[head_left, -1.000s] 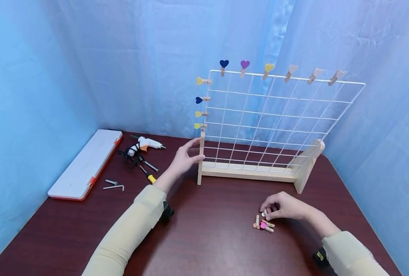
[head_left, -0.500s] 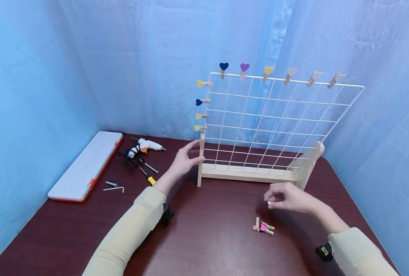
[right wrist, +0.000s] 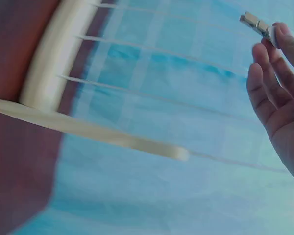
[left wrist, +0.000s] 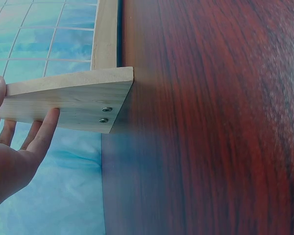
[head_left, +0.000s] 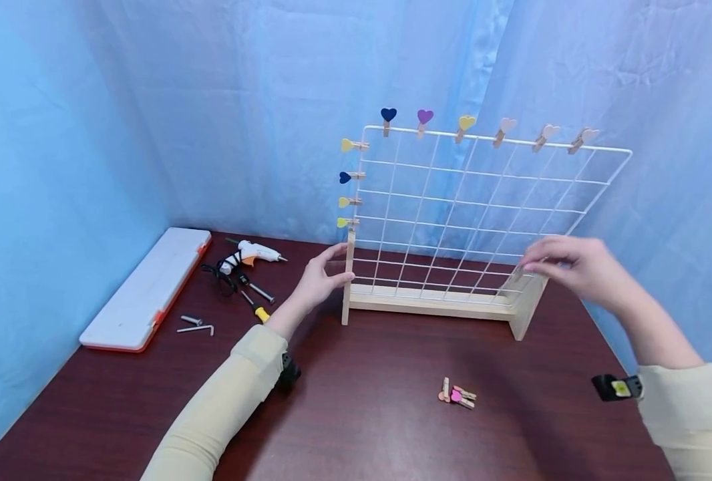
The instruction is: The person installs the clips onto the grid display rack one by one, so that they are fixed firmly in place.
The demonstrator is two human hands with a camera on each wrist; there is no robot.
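Note:
A white wire grid (head_left: 452,214) stands in a wooden base (head_left: 434,305), tilted back. Heart-topped clothespins line its top edge, among them a purple one (head_left: 425,120); several more, including a dark blue one (head_left: 346,177), run down the left edge. My left hand (head_left: 320,277) grips the left wooden side panel (left wrist: 73,100), thumb on one edge and fingers against the other side. Between thumb and fingertips, my right hand (head_left: 578,267) pinches a small wooden clothespin (right wrist: 255,23) with a white heart, beside the grid's lower right and in front of the right side panel (head_left: 527,304).
Loose clothespins (head_left: 457,395) with pink and orange hearts lie on the dark red table (head_left: 356,427). On the left are a white case (head_left: 148,287), a glue gun (head_left: 250,254), a yellow-handled screwdriver (head_left: 261,312), bolts and a hex key (head_left: 196,329). Blue curtains surround the table.
My right hand has lifted a clothespin from the small pile and carried it up and right to the grid's right side. The left hand keeps its hold on the side panel.

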